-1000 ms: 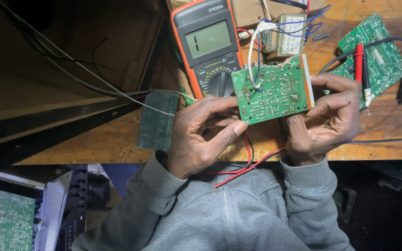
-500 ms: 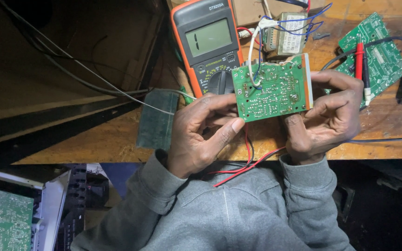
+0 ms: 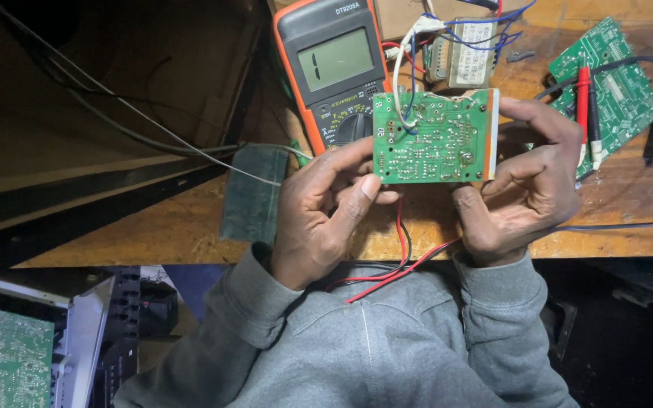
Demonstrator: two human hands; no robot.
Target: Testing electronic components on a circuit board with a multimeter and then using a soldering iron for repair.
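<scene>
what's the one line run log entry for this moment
left hand: holds green circuit board at left edge | right hand: holds its right edge | solder side up | orange multimeter behind, on wooden bench

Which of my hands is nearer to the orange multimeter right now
Left. The left hand sits just below the orange multimeter, fingers close to its dial. The right hand is farther off, across the green circuit board both hands hold.
</scene>
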